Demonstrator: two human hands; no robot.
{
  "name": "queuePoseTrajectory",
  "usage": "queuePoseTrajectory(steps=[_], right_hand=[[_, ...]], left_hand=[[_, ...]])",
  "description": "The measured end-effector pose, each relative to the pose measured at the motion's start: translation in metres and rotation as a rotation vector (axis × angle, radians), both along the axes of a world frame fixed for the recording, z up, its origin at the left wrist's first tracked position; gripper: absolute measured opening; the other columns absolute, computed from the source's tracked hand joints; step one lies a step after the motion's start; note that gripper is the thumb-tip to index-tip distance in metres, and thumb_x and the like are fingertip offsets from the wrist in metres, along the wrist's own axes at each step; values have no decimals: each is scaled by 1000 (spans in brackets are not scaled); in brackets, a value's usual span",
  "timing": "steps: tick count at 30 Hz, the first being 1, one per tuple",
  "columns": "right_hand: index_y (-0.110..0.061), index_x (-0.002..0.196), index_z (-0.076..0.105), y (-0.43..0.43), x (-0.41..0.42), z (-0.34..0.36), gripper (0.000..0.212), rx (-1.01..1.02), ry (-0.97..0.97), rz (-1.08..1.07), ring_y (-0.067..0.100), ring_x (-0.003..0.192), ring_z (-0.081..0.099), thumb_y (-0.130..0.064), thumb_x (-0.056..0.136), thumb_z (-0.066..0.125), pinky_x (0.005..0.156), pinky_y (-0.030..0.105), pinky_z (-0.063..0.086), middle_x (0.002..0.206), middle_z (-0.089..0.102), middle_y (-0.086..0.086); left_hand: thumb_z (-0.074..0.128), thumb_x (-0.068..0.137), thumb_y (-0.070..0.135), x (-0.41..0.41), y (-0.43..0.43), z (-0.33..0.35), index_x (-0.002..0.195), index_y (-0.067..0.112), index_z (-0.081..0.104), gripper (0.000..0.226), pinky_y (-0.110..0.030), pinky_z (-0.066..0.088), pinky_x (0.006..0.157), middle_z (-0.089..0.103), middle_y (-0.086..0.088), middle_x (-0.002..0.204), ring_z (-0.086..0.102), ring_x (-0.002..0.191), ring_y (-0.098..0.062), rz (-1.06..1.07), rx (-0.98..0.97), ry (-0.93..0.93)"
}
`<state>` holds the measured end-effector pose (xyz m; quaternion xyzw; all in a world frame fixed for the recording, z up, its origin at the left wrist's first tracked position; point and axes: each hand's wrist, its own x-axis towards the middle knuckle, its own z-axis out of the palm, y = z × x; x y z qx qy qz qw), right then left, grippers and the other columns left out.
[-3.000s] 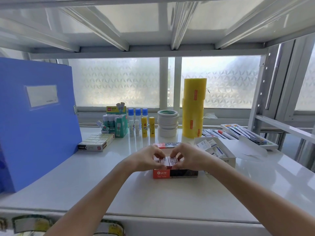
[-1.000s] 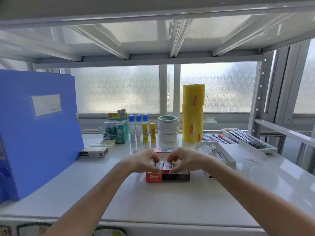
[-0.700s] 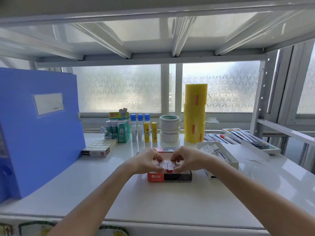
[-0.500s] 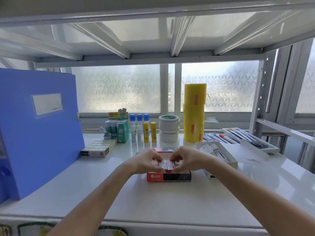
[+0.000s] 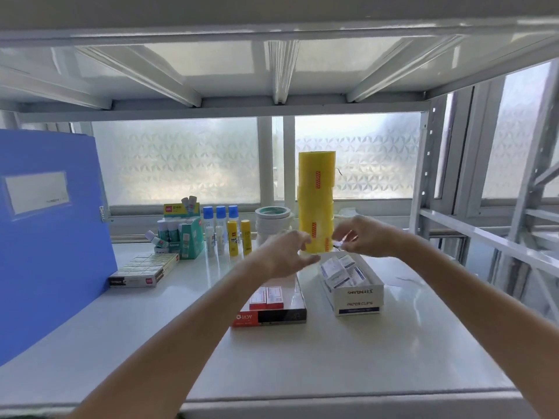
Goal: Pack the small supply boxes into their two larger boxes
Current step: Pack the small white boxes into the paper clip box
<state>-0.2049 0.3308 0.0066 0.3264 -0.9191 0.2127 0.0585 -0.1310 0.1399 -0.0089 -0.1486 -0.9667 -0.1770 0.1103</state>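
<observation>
Both hands are raised above the far end of the two larger boxes, in front of the yellow tape stack (image 5: 316,204).

Red-and-black box (image 5: 270,309): lies on the counter (image 5: 348,358) at centre, long axis running near to far. Two small red-and-white boxes (image 5: 266,297) sit side by side at its near end; the part beyond them is hidden by the left forearm, so the fill level cannot be judged.

White paper-clip box (image 5: 357,293): just right of the red one, parallel to it, top open. Small white-and-blue boxes (image 5: 340,269) lie jumbled inside, not seated flat.

Left hand (image 5: 289,252): fingers spread and loosely curled, palm turned toward the right, holding nothing that I can see. It hangs over the far end of the red box.

Right hand (image 5: 360,237): fingers bent down, thumb and forefinger drawn together. A small dark object seems to sit at the fingertips, but motion blur prevents telling whether anything is pinched.

Key relation: the jumbled white boxes lie directly below and slightly near of the right hand, which is the closer one; the left hand would have to cross the gap between the boxes. Judgement: the next step is likely straightening or reseating the paper-clip boxes, reached by lowering the right hand.

Unrelated stock at far left: glue sticks (image 5: 237,238), blue folder (image 5: 45,237).
</observation>
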Motion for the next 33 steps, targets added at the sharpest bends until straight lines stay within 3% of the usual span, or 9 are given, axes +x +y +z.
queuePoseTrajectory(steps=[3, 7, 12, 16, 18, 21, 24, 28, 33], right_hand=[[-10, 119, 63, 22, -16, -8, 40, 196, -107, -63, 24, 103, 62, -11, 79, 69, 92, 36, 52, 116, 66, 10], [-24, 125, 60, 21, -28, -29, 56, 218, -135, -37, 22, 102, 58, -30, 72, 77, 91, 36, 49, 109, 61, 2], [-30, 100, 69, 13, -38, -39, 38, 253, 29, -35, 17, 82, 56, -44, 66, 78, 78, 40, 51, 88, 61, -5], [-9, 88, 66, 19, -30, -31, 25, 66, 137, -6, 23, 77, 56, -32, 78, 69, 73, 39, 48, 85, 62, 3], [-8, 89, 57, 27, -25, -23, 27, 14, 184, -26, 29, 77, 59, -29, 78, 69, 69, 40, 48, 86, 65, 7], [-19, 78, 47, 39, -12, -15, 29, 69, 144, -16, 25, 69, 55, -32, 68, 73, 61, 37, 46, 77, 62, 1], [-18, 81, 48, 39, 0, -16, 36, 148, 101, 6, 27, 82, 59, -31, 64, 77, 71, 41, 50, 89, 66, 6], [-25, 87, 48, 36, 1, -17, 45, 179, -15, 72, 23, 98, 60, -37, 61, 82, 85, 43, 51, 100, 64, 0], [-23, 88, 53, 34, -6, -17, 33, 305, -129, 41, 25, 103, 60, -32, 70, 78, 91, 47, 50, 105, 64, 4]], left_hand=[[61, 86, 47, -15, 35, -8, 124, 6, 58, 56, -41, 51, 96, 66, -12, 122, 62, 109, -27, 13, 5, -106], [71, 81, 37, -29, 53, -16, 111, 3, 61, 46, -36, 47, 76, 65, -10, 100, 59, 90, -24, 5, 0, -184], [76, 76, 35, -28, 50, -3, 121, 12, 60, 54, -38, 51, 91, 65, -9, 114, 60, 103, -24, -62, 24, -211], [76, 76, 33, -28, 48, -1, 128, 12, 59, 58, -40, 47, 102, 61, -8, 127, 57, 114, -24, -77, 15, -319], [77, 76, 32, -32, 46, -2, 127, 10, 59, 59, -36, 48, 100, 60, -8, 126, 58, 112, -23, -74, 74, -301], [78, 75, 30, -41, 42, -4, 122, 7, 61, 55, -28, 49, 87, 65, -11, 114, 60, 100, -21, -37, 174, -178], [79, 74, 29, -54, 41, -7, 116, 8, 62, 50, -35, 51, 87, 68, -10, 107, 63, 98, -25, 6, 150, -105], [78, 75, 28, -63, 47, -12, 125, 7, 58, 57, -37, 49, 97, 65, -10, 118, 60, 109, -25, -1, 91, -135], [77, 75, 32, -71, 47, -18, 123, 9, 53, 58, -40, 50, 96, 62, -10, 117, 59, 107, -25, 35, 85, -152]])
